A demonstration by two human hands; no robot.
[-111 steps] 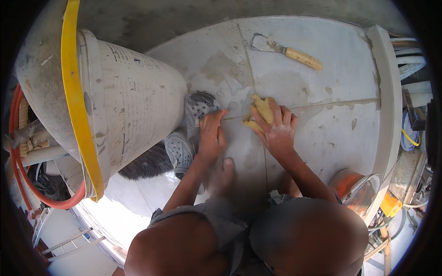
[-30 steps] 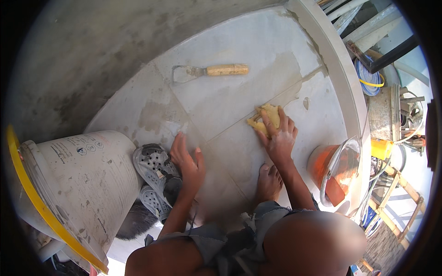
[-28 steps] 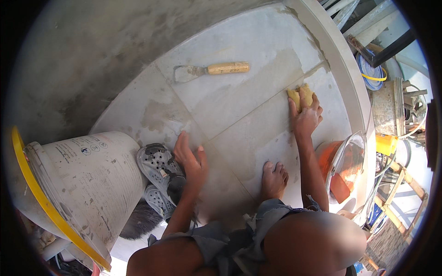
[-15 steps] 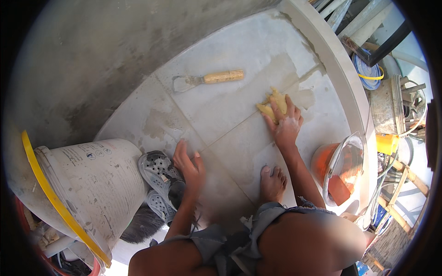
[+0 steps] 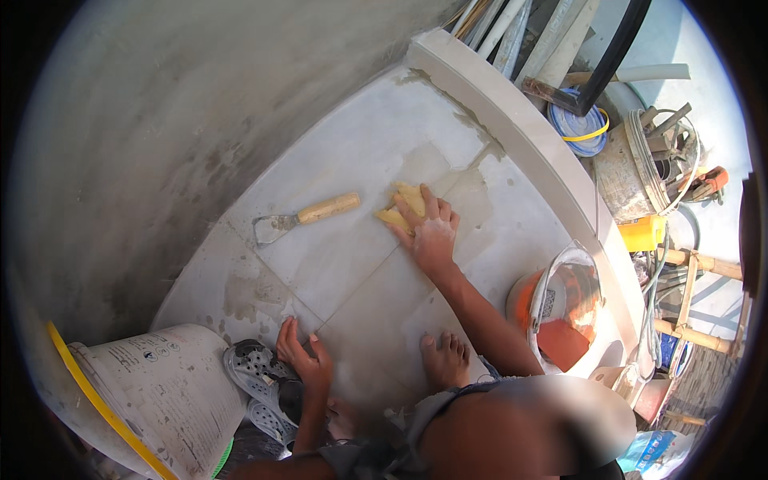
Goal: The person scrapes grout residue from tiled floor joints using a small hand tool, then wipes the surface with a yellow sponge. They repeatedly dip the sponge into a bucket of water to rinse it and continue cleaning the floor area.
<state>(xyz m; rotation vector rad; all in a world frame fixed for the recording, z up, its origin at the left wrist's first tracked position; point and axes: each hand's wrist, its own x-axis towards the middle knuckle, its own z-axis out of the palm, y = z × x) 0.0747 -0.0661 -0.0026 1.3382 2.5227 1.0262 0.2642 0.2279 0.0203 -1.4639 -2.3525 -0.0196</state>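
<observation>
My right hand [image 5: 432, 238] presses a torn yellow sponge [image 5: 394, 218] against the pale floor tiles [image 5: 364, 276], its fingers spread over the top. Part of the sponge is hidden under the fingers. Left of it lies a scraper [image 5: 320, 211] with a wooden handle, its dirty blade pointing left. My left hand [image 5: 306, 356] holds nothing; its thumb stands apart from the fingers, just above the tiles. Close beside it are grey perforated clogs [image 5: 254, 372]. Damp-looking patches and smears mark the tiles around the joints.
A large white bucket [image 5: 164, 392] lies tipped at the left. On the right, an orange-stained pail [image 5: 520, 308] stands inside the raised ledge [image 5: 528, 128]. Beyond the ledge are a tool-filled bucket [image 5: 628, 180], pipes and bamboo poles. A grey wall [image 5: 200, 120] bounds the far left.
The sponge under my right hand has moved slightly left off the tile joint, towards the scraper. My view has turned, shifting the whole scene. My left hand stays near the clogs.
</observation>
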